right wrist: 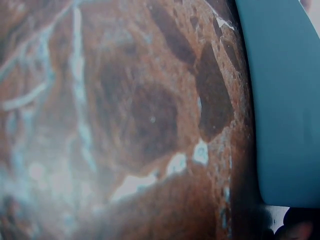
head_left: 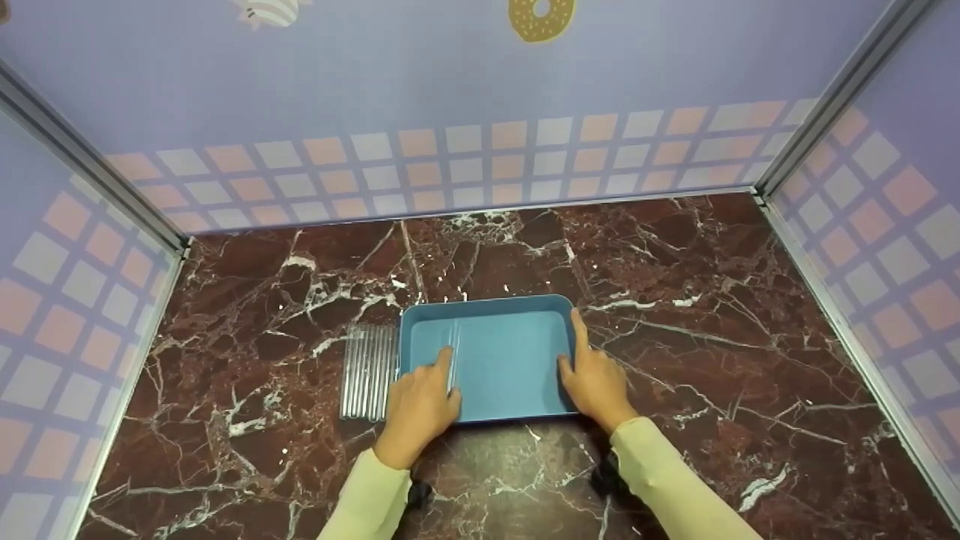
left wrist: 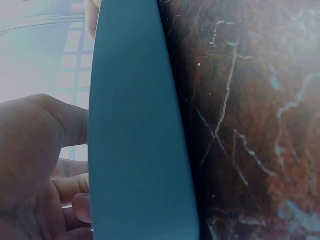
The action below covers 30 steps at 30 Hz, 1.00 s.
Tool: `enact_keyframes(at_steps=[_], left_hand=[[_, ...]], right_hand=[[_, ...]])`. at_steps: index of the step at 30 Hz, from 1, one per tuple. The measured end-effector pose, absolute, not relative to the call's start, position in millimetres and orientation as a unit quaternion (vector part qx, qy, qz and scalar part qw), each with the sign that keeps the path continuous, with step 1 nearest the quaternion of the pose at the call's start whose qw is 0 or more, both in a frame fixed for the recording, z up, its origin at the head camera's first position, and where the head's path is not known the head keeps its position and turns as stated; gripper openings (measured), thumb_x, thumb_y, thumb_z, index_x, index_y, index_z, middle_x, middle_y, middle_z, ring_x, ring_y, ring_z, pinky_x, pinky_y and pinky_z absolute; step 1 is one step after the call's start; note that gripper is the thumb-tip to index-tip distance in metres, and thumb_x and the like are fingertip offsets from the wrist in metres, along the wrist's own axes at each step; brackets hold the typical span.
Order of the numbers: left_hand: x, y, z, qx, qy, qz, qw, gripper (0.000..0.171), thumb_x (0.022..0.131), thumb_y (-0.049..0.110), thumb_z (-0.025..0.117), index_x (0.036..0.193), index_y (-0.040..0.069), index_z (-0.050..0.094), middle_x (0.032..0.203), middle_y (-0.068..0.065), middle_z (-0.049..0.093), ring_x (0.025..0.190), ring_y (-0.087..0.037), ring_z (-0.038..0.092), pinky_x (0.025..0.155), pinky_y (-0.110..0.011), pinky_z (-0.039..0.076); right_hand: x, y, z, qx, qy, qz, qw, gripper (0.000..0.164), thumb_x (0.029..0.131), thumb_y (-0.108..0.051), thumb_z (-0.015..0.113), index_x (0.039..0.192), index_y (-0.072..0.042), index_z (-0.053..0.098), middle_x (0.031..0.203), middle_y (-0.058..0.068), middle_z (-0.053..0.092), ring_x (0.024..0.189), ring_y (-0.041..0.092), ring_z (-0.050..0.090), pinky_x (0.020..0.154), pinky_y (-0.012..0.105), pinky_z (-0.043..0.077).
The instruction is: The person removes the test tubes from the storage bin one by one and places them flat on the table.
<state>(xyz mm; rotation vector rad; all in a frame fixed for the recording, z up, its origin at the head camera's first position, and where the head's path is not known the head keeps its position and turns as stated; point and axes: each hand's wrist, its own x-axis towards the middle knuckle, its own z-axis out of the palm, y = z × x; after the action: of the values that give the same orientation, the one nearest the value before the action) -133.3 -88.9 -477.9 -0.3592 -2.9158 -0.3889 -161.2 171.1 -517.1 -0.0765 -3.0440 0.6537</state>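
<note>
A blue rectangular tray point(head_left: 514, 367) lies on the marbled surface. My left hand point(head_left: 421, 397) reaches over its near left side, index finger stretched forward. A thin clear tube point(head_left: 455, 337) stands out against the tray floor, between that index finger and the thumb, which pinch it. The right hand point(head_left: 598, 381) holds the tray's right end, thumb inside the wall and index finger along the outside. Several clear ribbed tubes point(head_left: 367, 371) lie side by side against the tray's left end. In the left wrist view, the tray wall point(left wrist: 137, 130) hides the left fingertips.
A dark red marbled tabletop point(head_left: 720, 300) with white veins surrounds the tray. Purple panels with a checked band point(head_left: 510, 154) rise at the back and on both sides, joined by grey corner strips point(head_left: 825, 105).
</note>
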Motion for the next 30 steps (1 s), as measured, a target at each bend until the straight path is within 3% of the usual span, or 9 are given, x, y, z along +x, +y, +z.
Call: enact_keyframes(at_steps=[30], left_hand=[[-129.6, -94.6, -472.5, -0.118, -0.980, -0.126, 0.103, 0.050, 0.075, 0.018, 0.070, 0.122, 0.010, 0.056, 0.055, -0.003, 0.053, 0.037, -0.013, 0.031, 0.035, -0.027, 0.019]], right_hand=[[-160.6, 170.8, -514.0, -0.024, -0.978, 0.209, 0.005, 0.073, 0.095, -0.034, 0.053, 0.156, -0.025, 0.014, 0.085, 0.022, 0.071, 0.069, 0.038, 0.066, 0.060, 0.052, 0.047]])
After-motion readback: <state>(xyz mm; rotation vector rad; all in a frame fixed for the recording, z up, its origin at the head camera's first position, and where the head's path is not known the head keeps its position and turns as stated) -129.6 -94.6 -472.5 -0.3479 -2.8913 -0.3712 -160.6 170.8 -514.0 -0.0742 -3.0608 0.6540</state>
